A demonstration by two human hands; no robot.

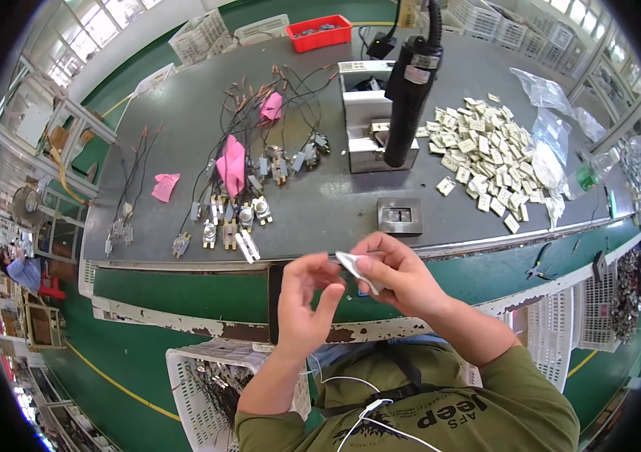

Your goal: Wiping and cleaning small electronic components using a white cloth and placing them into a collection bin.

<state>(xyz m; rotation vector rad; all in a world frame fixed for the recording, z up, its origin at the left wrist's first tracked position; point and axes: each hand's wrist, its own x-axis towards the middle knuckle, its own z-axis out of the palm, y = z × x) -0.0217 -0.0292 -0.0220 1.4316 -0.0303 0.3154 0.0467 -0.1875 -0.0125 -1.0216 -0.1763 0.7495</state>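
Two hands meet above the bench edge: right hand [399,275] pinches a small white part [354,265]; left hand [301,301], loosely open, holds nothing. A slip could drop it into the crate [192,392] below.

small white flat part [353,266], tilted, pinched above bench edge

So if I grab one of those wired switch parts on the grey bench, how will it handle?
A wired part would probably feel light, with a stiff metal body. Its thin dark wires look floppy and cross neighbouring ones, so they would likely trail and snag. Lying flat, it seems unlikely to roll.
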